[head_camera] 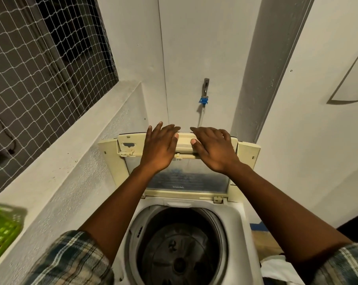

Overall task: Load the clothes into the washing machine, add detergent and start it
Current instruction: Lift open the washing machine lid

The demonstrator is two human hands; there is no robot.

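Nearest the camera, two plaid sleeves (pixel 75 262) frame the bottom of the view, with bare forearms reaching up and away from them. Between the forearms sits the washing machine (pixel 238 219), a white top-loader with its opening facing straight up. Its drum (pixel 180 249) is a dark round well with the agitator plate visible at the bottom; no clothes show inside it. At the left edge, a green plastic basket (pixel 1 231) rests on the grey ledge (pixel 57 177) beside the machine.

Beyond the drum, the lid (pixel 186 177) stands raised on its hinge at the back of the opening, folded in two panels, its long axis running left to right and its tinted window facing the person. The left hand (pixel 158 148) lies flat on the upper cream panel, fingers spread and extended, thumb hooked over the panel's top edge. The right hand (pixel 213 149) rests beside it in the same way, fingers loosely curved over the top edge, thumb pressed on the front. Neither hand is clenched; both press on the lid rather than close around it.

Farther back, a tap (pixel 205 87) with a blue fitting (pixel 203 99) juts from the pale wall (pixel 194 48), and a netted window (pixel 40 58) fills the upper left.
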